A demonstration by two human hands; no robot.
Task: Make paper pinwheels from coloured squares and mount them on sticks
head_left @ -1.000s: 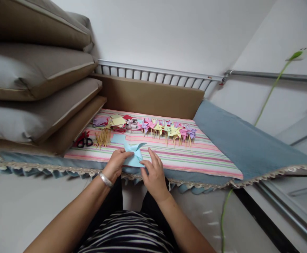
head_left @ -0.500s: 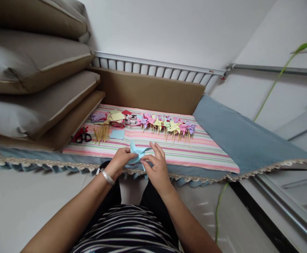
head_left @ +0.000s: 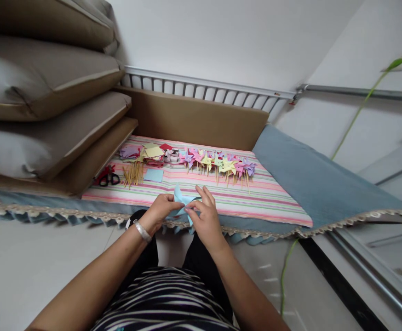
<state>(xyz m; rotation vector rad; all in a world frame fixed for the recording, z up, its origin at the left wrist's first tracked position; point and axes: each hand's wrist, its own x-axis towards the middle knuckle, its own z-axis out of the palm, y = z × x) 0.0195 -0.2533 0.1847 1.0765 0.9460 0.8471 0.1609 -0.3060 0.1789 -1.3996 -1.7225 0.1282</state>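
Observation:
A light blue paper square (head_left: 183, 201), partly folded into a pinwheel shape, is held up at the near edge of the striped cloth (head_left: 266, 202). My left hand (head_left: 161, 210), with a silver bracelet on the wrist, pinches its left side. My right hand (head_left: 203, 215) pinches folded flaps at its centre, with the other fingers raised. Beyond my hands lie a flat blue paper square (head_left: 153, 175), a bundle of wooden sticks (head_left: 134, 174) and a row of finished paper pinwheels (head_left: 218, 165).
Red-handled scissors (head_left: 107, 176) lie at the cloth's left end beside stacked brown cushions (head_left: 45, 105). Loose coloured paper squares (head_left: 146, 152) sit at the back left. A blue blanket (head_left: 311, 179) covers the right side. A green cord (head_left: 356, 115) hangs at the right.
I lifted the blue paper off the cloth toward me and gathered its flaps to the centre; my hands moved closer together. The blue square beyond is now uncovered.

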